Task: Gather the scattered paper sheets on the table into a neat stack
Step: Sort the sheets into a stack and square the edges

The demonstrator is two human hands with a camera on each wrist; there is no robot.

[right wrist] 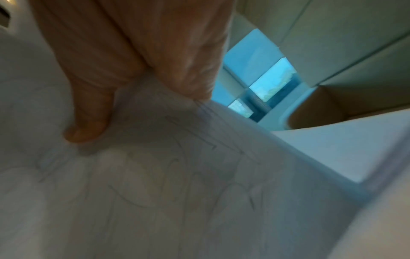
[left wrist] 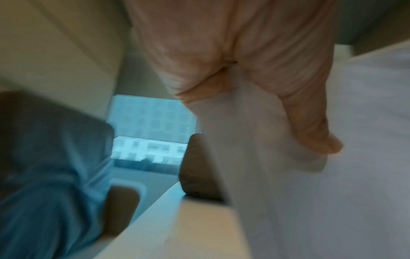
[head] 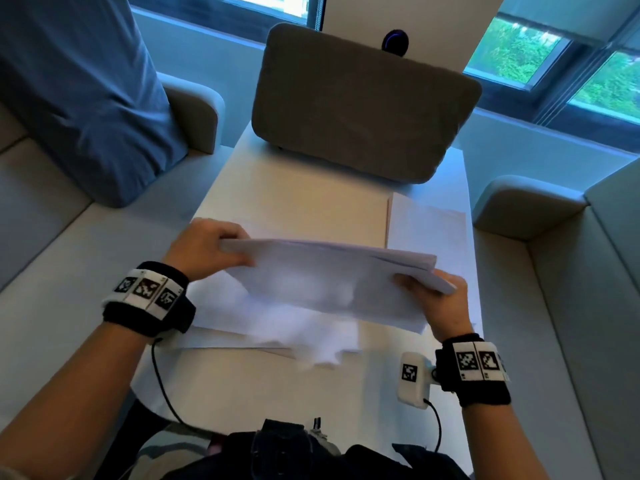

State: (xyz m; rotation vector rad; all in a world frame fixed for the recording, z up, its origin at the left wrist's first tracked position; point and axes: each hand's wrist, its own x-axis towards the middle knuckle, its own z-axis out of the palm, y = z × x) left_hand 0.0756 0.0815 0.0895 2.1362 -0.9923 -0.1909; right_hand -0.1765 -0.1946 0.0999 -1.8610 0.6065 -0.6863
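While both hands held it off the white rectangular table, the bundle of white paper sheets hung tilted in the head view, long edge down, probably so the edges could be knocked square. Left hand pinched the bundle's left end, right hand its right end. More loose white sheets lay flat under the bundle; one separate white sheet sat far right, well apart, not yet gathered. A grey padded cushion stood at the table's far end.

Left wrist view, blurred: thumb pressed on the paper face, grip closed on the sheets' edge.

Right wrist view, also blurred: thumb on top, fingers wrapping the edge; faint pencil lines showed on the sheet.
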